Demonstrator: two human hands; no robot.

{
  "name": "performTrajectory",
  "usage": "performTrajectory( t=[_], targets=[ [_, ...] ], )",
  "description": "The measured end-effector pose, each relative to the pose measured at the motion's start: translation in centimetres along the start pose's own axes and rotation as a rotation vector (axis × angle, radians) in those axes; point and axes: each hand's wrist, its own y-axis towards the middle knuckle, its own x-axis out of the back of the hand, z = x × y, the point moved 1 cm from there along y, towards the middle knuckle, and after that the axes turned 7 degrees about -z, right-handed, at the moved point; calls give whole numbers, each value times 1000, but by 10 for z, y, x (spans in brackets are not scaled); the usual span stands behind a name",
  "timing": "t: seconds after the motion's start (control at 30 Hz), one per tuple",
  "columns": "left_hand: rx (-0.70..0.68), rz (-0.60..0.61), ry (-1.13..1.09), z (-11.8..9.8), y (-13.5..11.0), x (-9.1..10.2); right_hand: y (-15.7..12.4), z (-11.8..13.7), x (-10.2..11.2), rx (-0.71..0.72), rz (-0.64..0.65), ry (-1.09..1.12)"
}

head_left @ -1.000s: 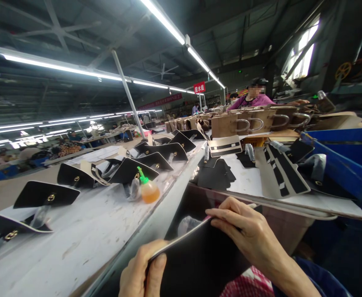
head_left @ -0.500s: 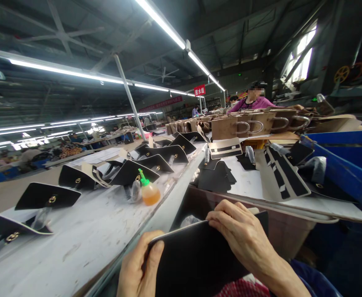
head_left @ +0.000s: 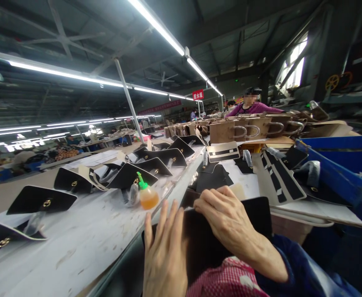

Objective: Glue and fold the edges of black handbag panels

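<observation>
A black leather-like bag panel (head_left: 201, 241) lies tilted in front of me, low in the view. My left hand (head_left: 166, 251) is flat on its left part, fingers stretched out and a little apart. My right hand (head_left: 227, 220) has its fingers curled over the upper edge of the panel and grips it there. Part of the panel is hidden beneath both hands. On the table to the left stands a squeeze bottle (head_left: 149, 198) with a green nozzle and amber liquid.
Several black flaps with gold clasps, such as this flap (head_left: 41, 200), lie along the white-covered table (head_left: 76, 247). Beige-and-black panels (head_left: 276, 181) lie at right beside a blue bin (head_left: 338, 165). Brown bags (head_left: 224, 132) stand farther back, with a person (head_left: 255, 108) behind them.
My left hand has let go of the panel's left edge and now lies flat on it. My right hand has shifted slightly left and up, still gripping the upper edge.
</observation>
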Motion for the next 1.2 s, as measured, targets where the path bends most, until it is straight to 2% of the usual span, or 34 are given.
performTrajectory(
  t=[0.13, 0.27, 0.4, 0.47, 0.57, 0.7, 0.83, 0.97, 1.1, 1.2],
  targets=[
    [111, -122, -34, 10, -1, 2, 17, -22, 6, 44, 17, -159],
    [161, -159, -88, 4, 8, -9, 21, -17, 5, 116, 59, -180],
    [168, -103, -110, -14, 26, -26, 16, 5, 1, 170, 107, -57],
    [232, -43, -141, -19, 31, -31, 11, 11, -1, 154, 132, 8],
    [381, 99, -153, -19, 26, -35, 2, 12, -1, 151, 158, 37],
    [512, 153, -169, -8, 11, -37, -13, 3, 10, 142, 91, 35],
    [630, 187, -265, 12, 0, -31, -36, -12, 25, -15, -35, 42],
    [774, 134, -466, 24, -7, -17, -59, -28, 24, -261, -139, 155],
    [766, 98, -600, 20, -7, -1, -67, -39, 13, -568, -236, 432],
    [736, 35, -697, 14, -1, 10, -61, -39, 15, -773, -226, 664]
  ],
)
